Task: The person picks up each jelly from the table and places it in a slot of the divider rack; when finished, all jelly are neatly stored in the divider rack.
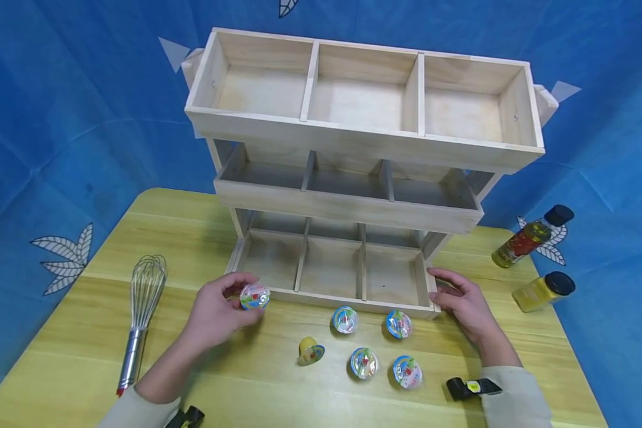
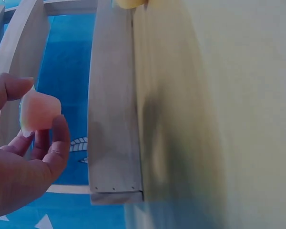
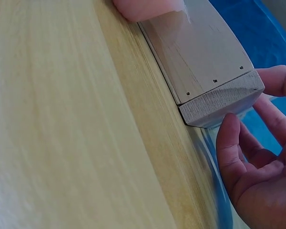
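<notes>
In the head view my left hand pinches a small jelly cup with a printed foil lid. It is held just off the front left corner of the wooden three-tier rack. The left wrist view shows the same jelly cup, pinkish, between thumb and fingertips of the left hand. My right hand touches the rack's bottom tier at its right end. Seen from the right wrist, bent, spread fingers of the right hand lie against the wooden end.
More jelly cups lie before the rack: a yellow one on its side and several lid-up, including one near the middle. A whisk lies left. An oil bottle and a yellow jar stand right. Blue cloth hangs behind.
</notes>
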`<action>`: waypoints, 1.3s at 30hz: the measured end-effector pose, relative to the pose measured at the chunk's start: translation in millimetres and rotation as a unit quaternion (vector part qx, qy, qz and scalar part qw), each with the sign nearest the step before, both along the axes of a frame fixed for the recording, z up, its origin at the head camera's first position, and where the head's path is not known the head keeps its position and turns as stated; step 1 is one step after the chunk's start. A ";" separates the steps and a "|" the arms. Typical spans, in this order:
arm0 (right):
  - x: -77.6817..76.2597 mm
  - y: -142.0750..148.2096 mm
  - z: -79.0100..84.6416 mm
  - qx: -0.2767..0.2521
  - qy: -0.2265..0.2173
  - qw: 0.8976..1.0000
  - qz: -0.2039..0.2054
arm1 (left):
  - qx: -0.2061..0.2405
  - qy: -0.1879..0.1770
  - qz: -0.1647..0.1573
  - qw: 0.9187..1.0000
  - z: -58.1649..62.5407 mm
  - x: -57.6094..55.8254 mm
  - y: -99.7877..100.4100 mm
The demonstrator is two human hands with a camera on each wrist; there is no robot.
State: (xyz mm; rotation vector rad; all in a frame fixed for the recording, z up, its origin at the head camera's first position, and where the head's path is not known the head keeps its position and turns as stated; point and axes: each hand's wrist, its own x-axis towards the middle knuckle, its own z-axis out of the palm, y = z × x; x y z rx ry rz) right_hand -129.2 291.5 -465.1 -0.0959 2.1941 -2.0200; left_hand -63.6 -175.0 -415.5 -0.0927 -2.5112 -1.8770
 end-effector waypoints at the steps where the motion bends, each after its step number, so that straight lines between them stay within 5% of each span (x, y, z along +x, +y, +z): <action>1: 0.1 -0.1 0.0 -0.002 0.001 1.000 0.000 | 0.000 0.005 0.001 1.000 0.9 -2.5 0.9; 7: 0.8 -1.3 1.5 -0.002 0.001 1.000 -0.001 | 0.018 0.036 0.001 0.999 4.6 -24.2 7.4; 13: 0.9 -0.9 3.4 0.012 0.000 1.000 -0.007 | -0.014 0.070 0.002 0.997 4.7 -49.2 14.6; 23: 1.5 -1.6 4.5 0.005 0.005 1.000 -0.007 | -0.078 0.057 0.021 0.995 -7.2 -89.2 23.8; 30: 2.5 -3.0 5.4 -0.004 0.007 1.000 -0.009 | -0.141 0.060 0.029 0.988 -18.3 -104.2 30.5; 39: 1.8 -3.3 5.1 0.018 0.004 1.000 -0.016 | -0.157 0.032 0.016 0.987 -33.8 -117.3 36.3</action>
